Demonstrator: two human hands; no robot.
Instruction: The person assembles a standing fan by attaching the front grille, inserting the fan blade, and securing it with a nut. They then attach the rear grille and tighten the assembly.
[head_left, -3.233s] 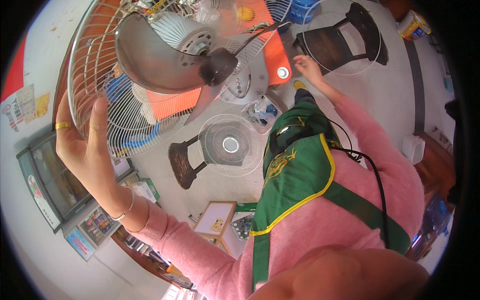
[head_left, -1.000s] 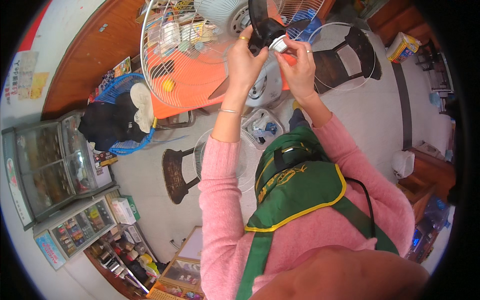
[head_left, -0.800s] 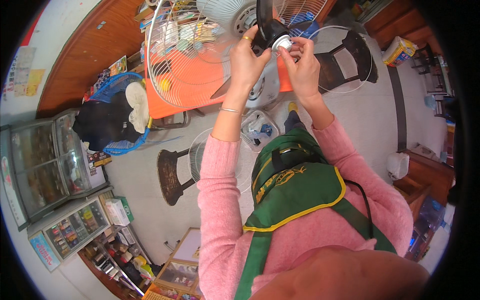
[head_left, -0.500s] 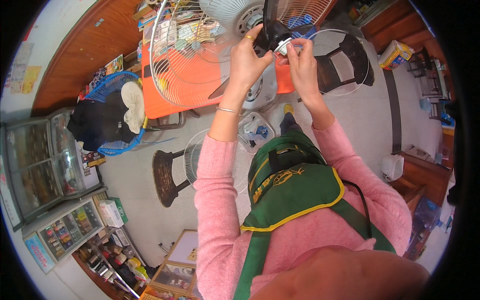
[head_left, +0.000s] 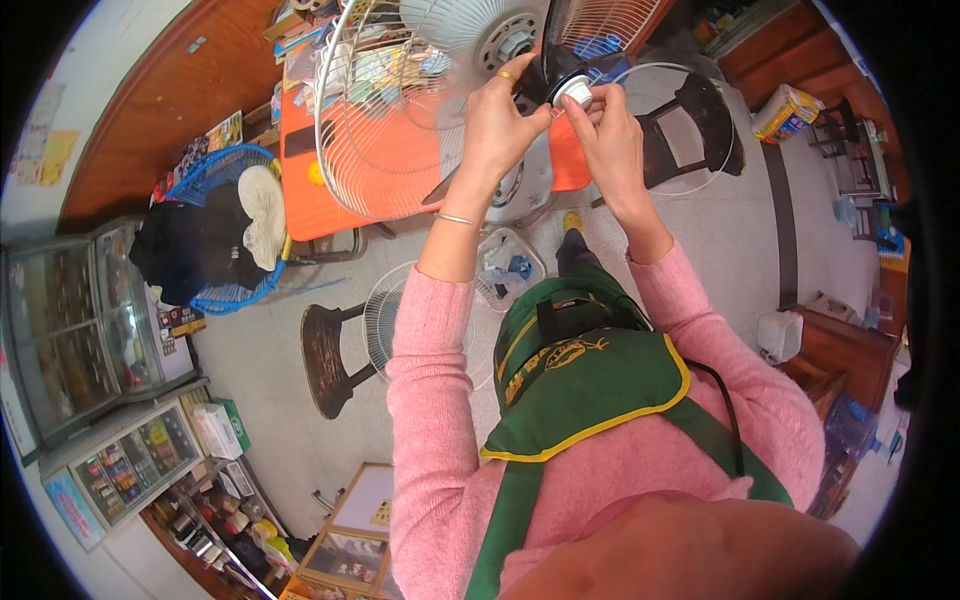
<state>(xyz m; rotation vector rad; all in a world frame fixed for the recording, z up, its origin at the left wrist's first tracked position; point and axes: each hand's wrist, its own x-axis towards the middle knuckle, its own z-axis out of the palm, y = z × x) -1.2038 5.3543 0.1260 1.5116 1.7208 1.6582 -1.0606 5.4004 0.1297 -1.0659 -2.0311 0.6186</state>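
A white knob-like cap (head_left: 575, 91) sits against the hub of a black fan blade (head_left: 566, 62). My right hand (head_left: 614, 145) pinches the cap between thumb and fingertips. From the left, my left hand (head_left: 500, 120) grips the blade's hub, its thumb beside the cap and its index finger reaching up behind. Part of the hub is hidden by my fingers. Behind them is the white fan housing (head_left: 440, 25), its round centre facing the hands. The fan's rear wire guard (head_left: 335, 120) curves to the left of my left hand.
An orange table (head_left: 305, 205) with papers and a phone stands beyond the fan. A round wire grille (head_left: 390, 312) leans by a dark stool (head_left: 328, 362). At right, a thin ring (head_left: 683, 188) rests by a black chair (head_left: 712, 125). A plastic tub (head_left: 492, 262) is on the floor.
The cap has tilted so that its round face shows more, and my right fingers have shifted slightly around it. My left hand keeps its grip on the hub.
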